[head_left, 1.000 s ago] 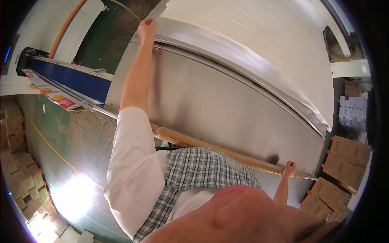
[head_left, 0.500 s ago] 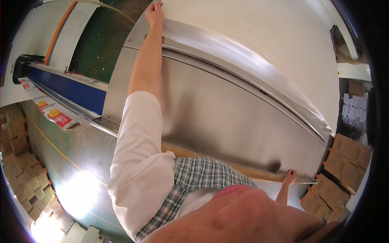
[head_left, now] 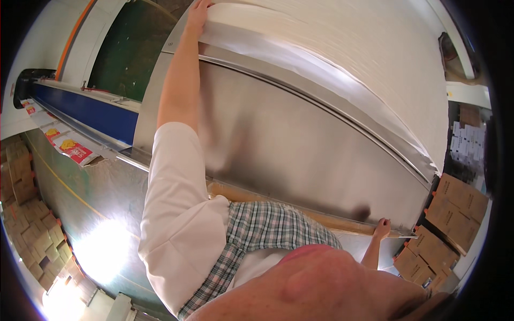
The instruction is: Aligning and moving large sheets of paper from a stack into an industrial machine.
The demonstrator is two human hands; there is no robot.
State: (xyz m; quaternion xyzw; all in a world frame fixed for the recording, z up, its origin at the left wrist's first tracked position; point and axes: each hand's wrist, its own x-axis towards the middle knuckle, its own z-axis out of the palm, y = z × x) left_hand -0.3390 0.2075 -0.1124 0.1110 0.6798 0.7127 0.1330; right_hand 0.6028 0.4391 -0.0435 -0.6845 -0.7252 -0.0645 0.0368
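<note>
My left arm, in a white short sleeve, stretches far across a brushed steel table (head_left: 289, 144). At the top, my left hand (head_left: 198, 17) has its fingers curled at the left end of a wide, thin white sheet (head_left: 364, 48); its fingertips are partly hidden. The sheet covers the far part of the table, with long wrinkles and a shiny, see-through front edge. Beside the table's near right edge, my right hand (head_left: 382, 229) is closed with the fingers pressed together. What they hold, if anything, is too small to make out.
A narrow blue conveyor belt (head_left: 85, 109) runs off to the left, with red and white printed packaging (head_left: 75, 147) hanging along its side. Brown cartons (head_left: 458, 206) stand at the right, more stacked boxes (head_left: 37, 230) at the far left. A seam (head_left: 300, 96) crosses the steel.
My left hand has moved slightly left and up, and the left end of the white sheet has shifted with it. My right hand stays closed near the same edge.
</note>
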